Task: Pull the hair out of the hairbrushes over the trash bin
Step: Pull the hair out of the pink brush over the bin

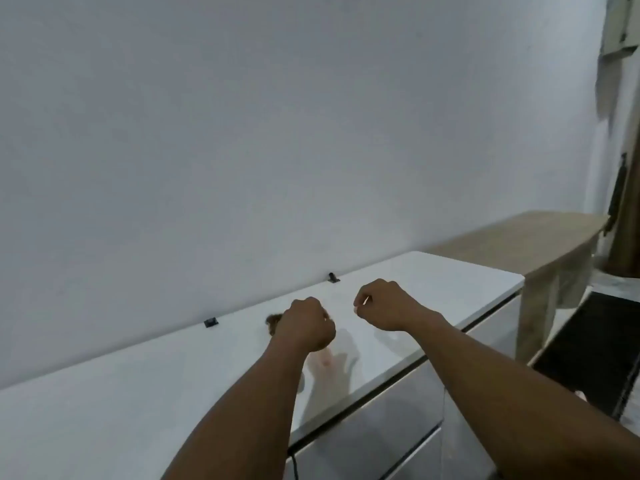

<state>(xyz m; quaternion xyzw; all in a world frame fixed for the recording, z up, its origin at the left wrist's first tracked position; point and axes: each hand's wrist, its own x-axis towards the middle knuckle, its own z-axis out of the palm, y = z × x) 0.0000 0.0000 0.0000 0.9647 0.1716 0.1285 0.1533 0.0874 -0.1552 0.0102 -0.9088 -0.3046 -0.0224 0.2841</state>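
Note:
My left hand (306, 323) is closed in a fist above the white cabinet top (173, 375). A brown tuft (273, 322), seemingly the hairy head of a hairbrush, sticks out on its far left side. A blurred pinkish shape (325, 358) shows just below the fist; it could be the brush handle or a reflection. My right hand (381, 306) hovers a little to the right, apart from the left, with thumb and forefinger pinched together. Any hair between them is too fine to see. No trash bin is in view.
A plain grey wall rises right behind the cabinet. Two small black clips (210, 321) (333, 278) sit at the cabinet's back edge. Drawer fronts (398, 427) lie below its front edge. A wooden bench (519, 244) stands to the right, with a dark mat (595, 341) on the floor.

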